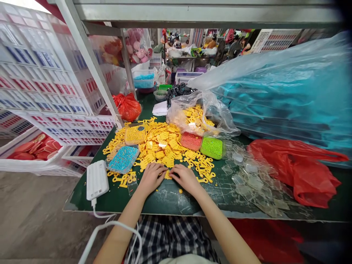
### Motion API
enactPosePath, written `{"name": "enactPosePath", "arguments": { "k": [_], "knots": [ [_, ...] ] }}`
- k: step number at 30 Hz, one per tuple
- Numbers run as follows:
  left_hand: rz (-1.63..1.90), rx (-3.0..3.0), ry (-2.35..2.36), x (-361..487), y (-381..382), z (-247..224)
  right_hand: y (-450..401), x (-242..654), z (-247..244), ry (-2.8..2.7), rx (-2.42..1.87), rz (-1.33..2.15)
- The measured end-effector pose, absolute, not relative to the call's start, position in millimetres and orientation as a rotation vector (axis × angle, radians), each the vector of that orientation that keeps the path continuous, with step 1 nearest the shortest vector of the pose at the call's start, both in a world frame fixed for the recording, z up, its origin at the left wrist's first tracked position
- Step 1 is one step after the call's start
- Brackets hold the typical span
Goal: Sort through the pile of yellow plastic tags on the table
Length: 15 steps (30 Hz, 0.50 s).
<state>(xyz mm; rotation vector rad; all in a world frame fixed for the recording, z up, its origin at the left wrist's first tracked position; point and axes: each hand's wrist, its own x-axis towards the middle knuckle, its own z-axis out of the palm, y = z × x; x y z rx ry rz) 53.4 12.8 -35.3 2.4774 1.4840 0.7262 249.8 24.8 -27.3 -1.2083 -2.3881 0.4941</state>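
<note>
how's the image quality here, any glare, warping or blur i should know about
Head view: even indoor light, soft shadows under both hands; wide-lens warping bends the shelf frame and table edge; glare on the clear plastic bag and the blue-wrapped stack; the yellow pieces are sharp; the far background is small and soft; the top-right corner is dark.

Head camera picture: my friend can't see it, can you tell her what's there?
Two bare hands, left hand and right hand, meet over a small yellow piece beside a pile of yellow plastic pieces on a green table. Trays of coloured beads sit around the pile.
</note>
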Motion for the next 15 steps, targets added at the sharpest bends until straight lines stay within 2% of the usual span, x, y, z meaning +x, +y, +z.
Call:
{"name": "enactPosePath", "arguments": {
  "k": [10,15],
  "knots": [
    [0.710,2.441,1.478,57.4,11.4,-31.5,27.8,253.3,-33.4,-2.350,-1.249,0.525],
    [1.076,2.214,1.548,50.0,9.2,-20.3,27.4,252.9,-36.0,-2.329,-1.238,0.477]
  ]
}}
